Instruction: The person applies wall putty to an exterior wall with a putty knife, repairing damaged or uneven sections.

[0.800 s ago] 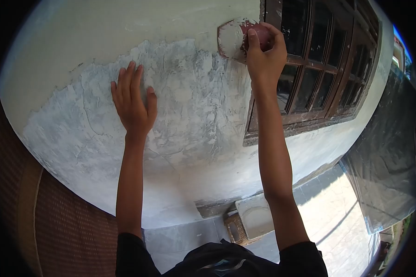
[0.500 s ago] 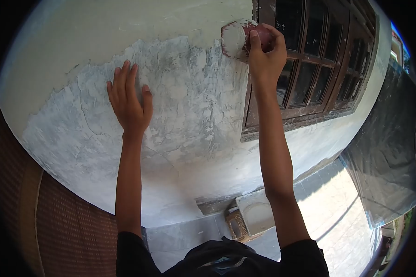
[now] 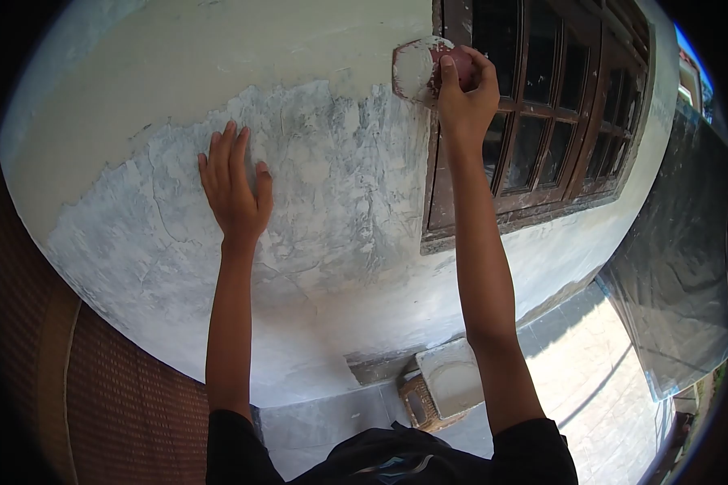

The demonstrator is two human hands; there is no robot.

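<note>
left hand [image 3: 236, 190] against wall [image 3: 323, 194], window [image 3: 552, 109] to its right, tool [image 3: 416, 71] in right hand [image 3: 467, 97] by window's left edge, tray [image 3: 453, 380] below, sheet [image 3: 679, 259] far right

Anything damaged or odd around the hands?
The wall behind the left hand is patchy grey, with a ragged edge and crack-like line, unlike the smoother cream surface above. Pale marks spot the window frame.

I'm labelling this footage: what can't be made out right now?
In the head view:
Left hand: palm hidden behind its own back.
Smeared tool: partly covered by the right hand.
Window: top cut off by the upper edge.
Behind its panes: too dark to see.
</note>
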